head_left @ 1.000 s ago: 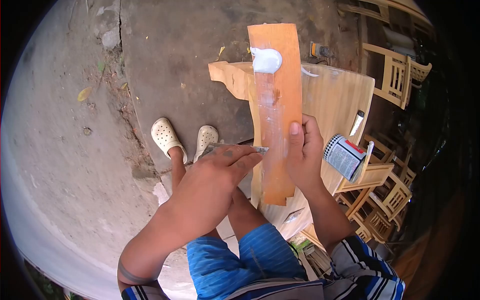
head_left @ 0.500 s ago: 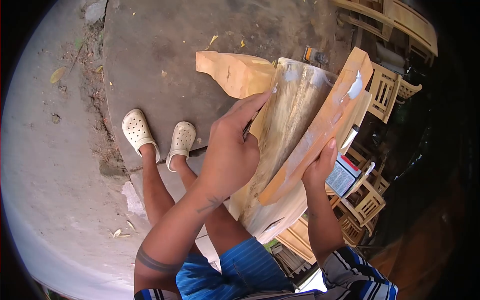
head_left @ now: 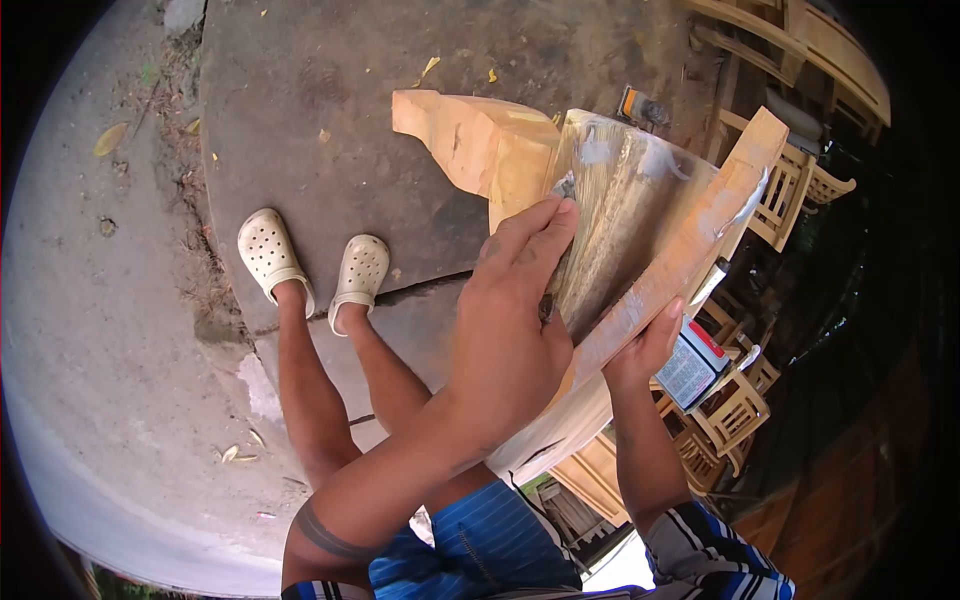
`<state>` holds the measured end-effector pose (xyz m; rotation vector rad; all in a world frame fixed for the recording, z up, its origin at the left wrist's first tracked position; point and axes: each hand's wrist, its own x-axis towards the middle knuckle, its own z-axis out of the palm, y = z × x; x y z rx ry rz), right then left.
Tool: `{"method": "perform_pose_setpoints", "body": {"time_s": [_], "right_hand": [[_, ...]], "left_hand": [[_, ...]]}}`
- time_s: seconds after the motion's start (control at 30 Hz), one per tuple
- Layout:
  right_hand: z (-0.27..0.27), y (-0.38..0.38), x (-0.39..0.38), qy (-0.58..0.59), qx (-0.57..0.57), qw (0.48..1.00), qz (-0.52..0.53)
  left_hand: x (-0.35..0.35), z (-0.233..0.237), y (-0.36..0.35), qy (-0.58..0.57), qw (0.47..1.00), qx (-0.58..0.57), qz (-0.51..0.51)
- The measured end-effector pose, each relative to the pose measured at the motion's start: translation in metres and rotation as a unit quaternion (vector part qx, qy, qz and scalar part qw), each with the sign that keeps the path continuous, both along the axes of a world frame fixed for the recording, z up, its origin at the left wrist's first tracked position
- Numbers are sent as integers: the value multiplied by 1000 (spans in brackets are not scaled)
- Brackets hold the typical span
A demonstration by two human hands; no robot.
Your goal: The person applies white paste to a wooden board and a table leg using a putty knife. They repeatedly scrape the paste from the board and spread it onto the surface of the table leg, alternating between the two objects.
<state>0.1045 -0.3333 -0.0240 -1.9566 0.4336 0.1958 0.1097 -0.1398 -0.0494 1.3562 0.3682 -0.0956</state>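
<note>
My left hand (head_left: 515,310) is closed around a small scraper, mostly hidden by the fingers; a greyish tip (head_left: 565,186) shows beyond my fingertips. That tip is against the left edge of a pale, worn block of wood (head_left: 625,190) with whitish smears. My right hand (head_left: 645,342) grips a long orange-brown wooden piece (head_left: 690,250) from its right side, thumb along the edge. White paste (head_left: 750,195) sits on that piece's upper right edge. A shaped, curved wooden part (head_left: 460,135) lies beside the worn block, on its left.
A can with a printed label and red trim (head_left: 692,362) stands to the right, below a blade-like tool (head_left: 712,282). An orange and grey power tool (head_left: 642,107) lies on the concrete floor (head_left: 300,130). Several slatted wooden chairs (head_left: 735,410) are on the right.
My left hand has moved right, over the worn block. The long wooden piece has shifted right and turned, so its white paste now shows along the edge.
</note>
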Motion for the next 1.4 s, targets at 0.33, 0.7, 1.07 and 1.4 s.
{"method": "perform_pose_setpoints", "body": {"time_s": [0.33, 0.7, 1.07, 1.4], "right_hand": [[3, -5, -4, 32, 1, 999, 8], [0, 1, -3, 2, -23, 1000, -7], [1, -14, -13, 19, -7, 1000, 19], [4, -13, -12, 16, -12, 999, 33]], "left_hand": [[13, -45, 71, 14, 977, -200, -77], [22, -47, 78, 1, 943, -273, -192], [23, -34, 61, 5, 965, -224, -135], [30, -47, 77, 4, 937, -283, -203]]}}
